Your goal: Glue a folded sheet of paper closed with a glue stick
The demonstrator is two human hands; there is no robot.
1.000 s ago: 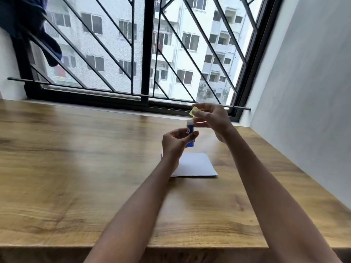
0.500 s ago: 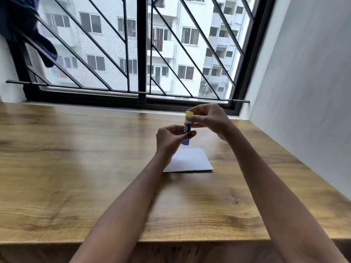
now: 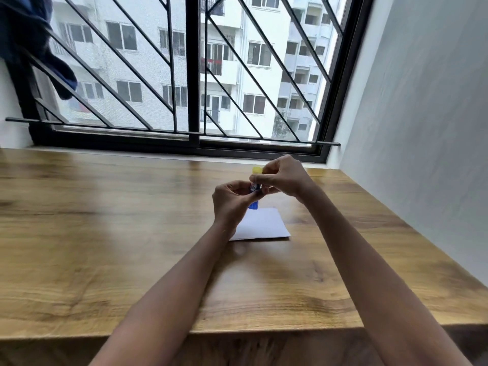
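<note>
- While both hands hover above the desk (image 3: 105, 233), the left hand (image 3: 232, 202) curls its fingers (image 3: 260, 192) round the blue body of the glue stick (image 3: 254, 204), holding it upright.
- The right hand (image 3: 284, 178) pinches the yellow cap (image 3: 257, 169) at the stick's top end, just above the left fingers; whether the cap is fully seated cannot be told.
- The folded white paper (image 3: 266, 225) lies flat on the desk just below the left fingers, touched by neither hand.
- Beyond the fingers stands a barred window (image 3: 194, 75); a dark blue cloth (image 3: 31, 40) hangs far to their left.
</note>
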